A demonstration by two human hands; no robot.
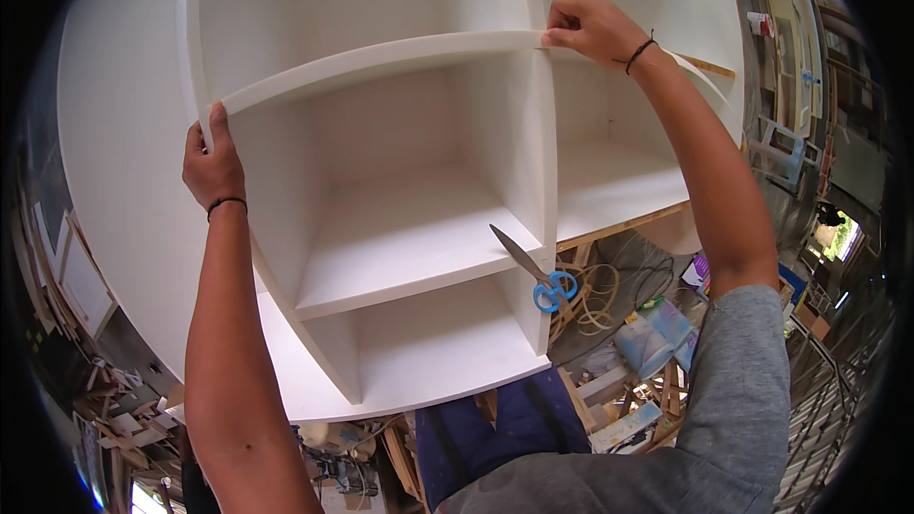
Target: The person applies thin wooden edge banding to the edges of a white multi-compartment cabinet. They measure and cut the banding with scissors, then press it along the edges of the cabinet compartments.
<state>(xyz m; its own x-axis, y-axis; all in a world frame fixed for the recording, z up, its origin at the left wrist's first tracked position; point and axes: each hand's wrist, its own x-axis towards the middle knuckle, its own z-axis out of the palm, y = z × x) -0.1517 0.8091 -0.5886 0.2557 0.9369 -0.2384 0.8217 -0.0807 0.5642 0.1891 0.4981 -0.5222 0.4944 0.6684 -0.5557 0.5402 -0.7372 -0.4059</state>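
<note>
A large white shelf unit [419,200] with several open compartments fills the middle of the view. My left hand [214,164] closes on the left upright panel's front edge, its thumb pressed at the left end of a shelf's front edge. My right hand [592,30] is pinched on a thin white edging strip [400,52] where that shelf meets the middle divider. Past my right wrist, a loose white length [705,84] curves off from the shelf, beside bare wood edge. Blue-handled scissors [538,276] are at the divider's front edge, lower down, touched by neither hand.
Coiled tan strips [598,300] and plastic bags [657,335] lie under the unit's right side. Wood scraps [129,424] are piled at lower left. A large white panel [119,152] stands left of the unit. Boards and frames [785,148] line the right side.
</note>
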